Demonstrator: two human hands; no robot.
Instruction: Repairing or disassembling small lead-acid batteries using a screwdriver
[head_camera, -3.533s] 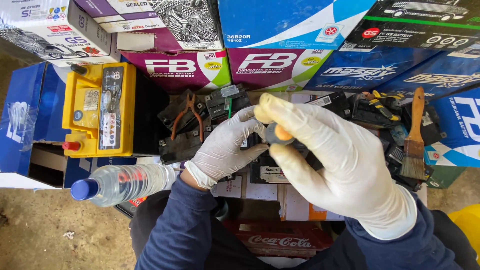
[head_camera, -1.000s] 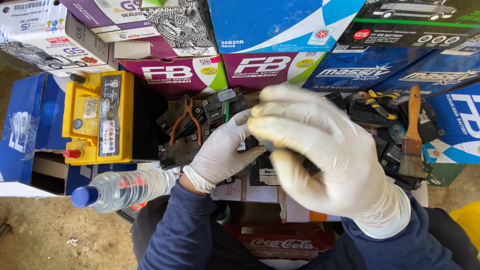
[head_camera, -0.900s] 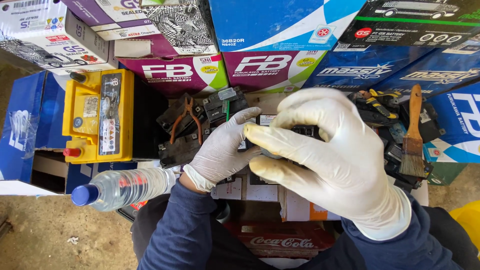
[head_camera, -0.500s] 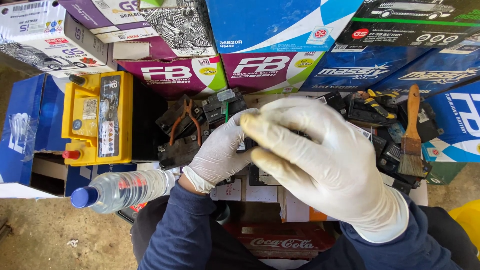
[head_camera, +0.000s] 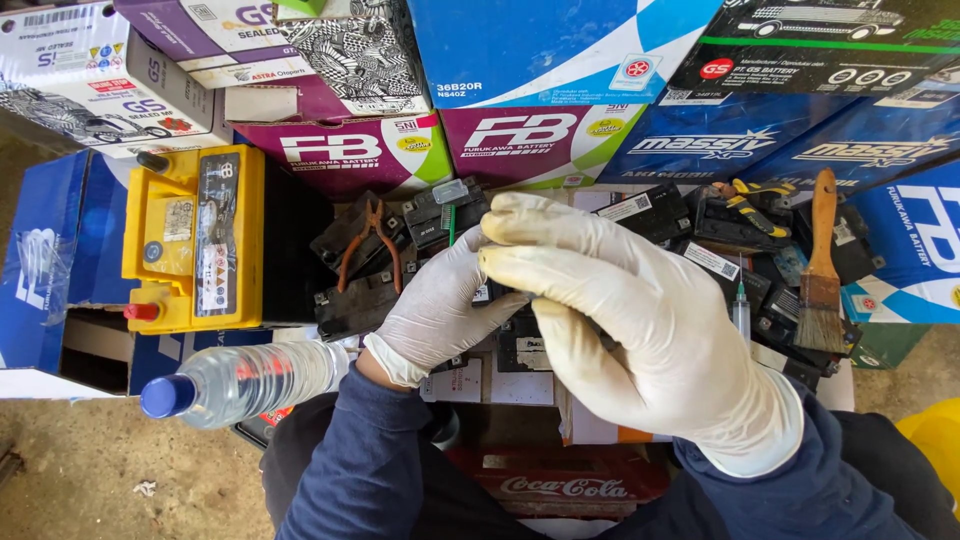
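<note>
Both gloved hands meet over the pile of small black batteries.

My right hand (head_camera: 640, 330) curls over something I cannot see, so I cannot tell its grip; my left hand (head_camera: 440, 310) cups a small black battery (head_camera: 487, 293) just under it; I judge slow, steady work best, keeping the piece over the pile; pliers (head_camera: 375, 240) lie close left, a syringe (head_camera: 741, 310) and brush (head_camera: 822, 265) right; the water bottle (head_camera: 240, 380) crowds my left elbow; stacked boxes (head_camera: 540, 135) wall the far side.

Two white-gloved hands meet over a heap of small black batteries (head_camera: 650, 212): the left hand (head_camera: 440, 310) underneath, the right hand (head_camera: 640, 330) curled over it. A yellow-topped battery (head_camera: 195, 240) stands left, a paintbrush (head_camera: 822, 270) right, a water bottle (head_camera: 240, 380) near.
</note>
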